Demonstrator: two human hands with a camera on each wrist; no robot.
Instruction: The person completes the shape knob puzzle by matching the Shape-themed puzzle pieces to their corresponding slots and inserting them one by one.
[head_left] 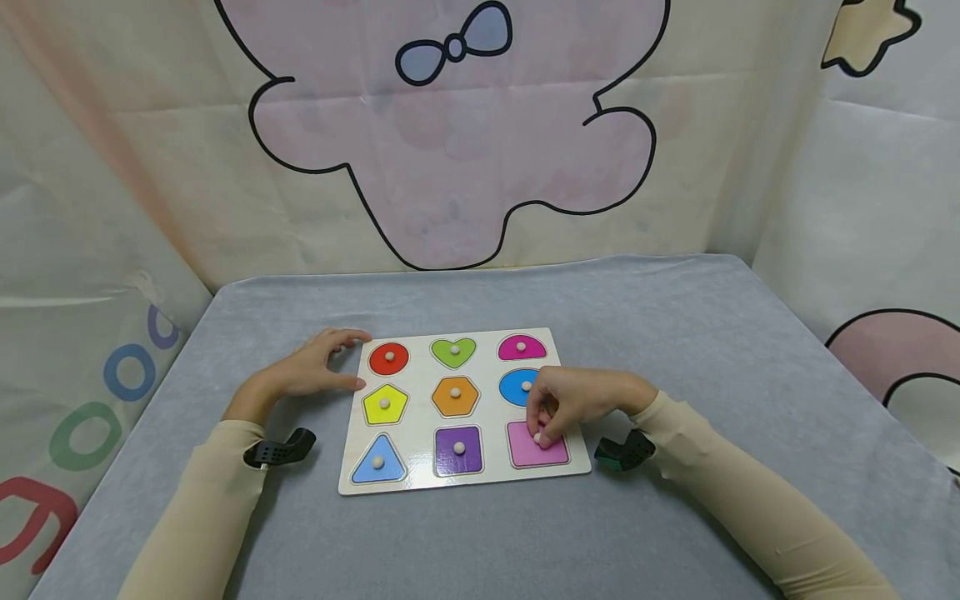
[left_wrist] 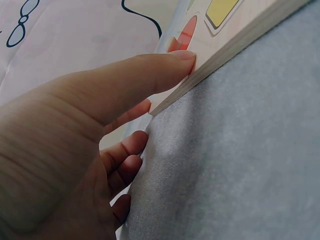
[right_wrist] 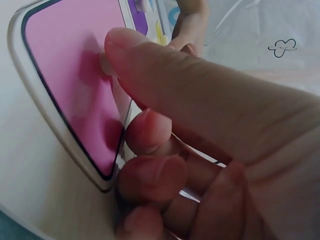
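A pale wooden shape puzzle board [head_left: 420,454] lies flat on the table, several coloured knobbed pieces in its recesses. At its lower right corner, my right hand [head_left: 577,396] pinches the small knob [right_wrist: 106,65] of the pink rectangle piece [head_left: 528,454] between thumb and fingertips. That piece sits in its recess; whether it is fully seated I cannot tell. My left hand [head_left: 307,367] is at the board's upper left edge, fingers spread. In the left wrist view its thumb [left_wrist: 165,67] rests on the board's edge beside the red circle [left_wrist: 187,34].
Grey-blue cloth [head_left: 450,550] covers the table. Printed curtains [head_left: 450,167] stand behind it and at both sides. Each wrist wears a black band [head_left: 281,450]. Near my right hand lies the blue oval piece [head_left: 513,387], and left of the pink piece the purple square [head_left: 459,462].
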